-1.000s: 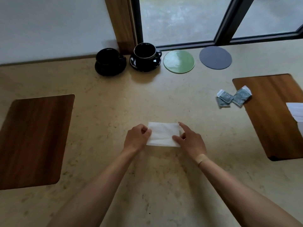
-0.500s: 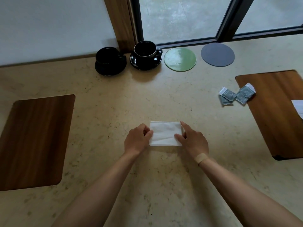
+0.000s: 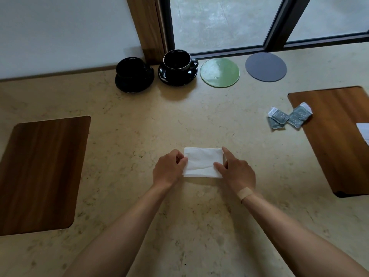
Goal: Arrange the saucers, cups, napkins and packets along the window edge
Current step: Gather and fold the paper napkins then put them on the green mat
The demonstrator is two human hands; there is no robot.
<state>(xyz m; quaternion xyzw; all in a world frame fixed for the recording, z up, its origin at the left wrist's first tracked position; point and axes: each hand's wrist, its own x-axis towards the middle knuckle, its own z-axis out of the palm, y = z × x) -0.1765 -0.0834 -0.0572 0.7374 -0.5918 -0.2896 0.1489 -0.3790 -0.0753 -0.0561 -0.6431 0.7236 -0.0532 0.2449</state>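
Left hand (image 3: 168, 170) & right hand (image 3: 235, 172) both pinching napkin (image 3: 201, 162) ends, mid-table; could unfold/crease if tugged unevenly.

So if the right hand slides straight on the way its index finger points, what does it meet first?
Likely the green saucer. The right hand points up-left past the napkin it pinches, then over bare counter; the black cup sits just left of that line.

Nothing legible here: the grey-green packets (image 3: 287, 117) near the table's right edge carry small print on a white end strip, too tiny to read.
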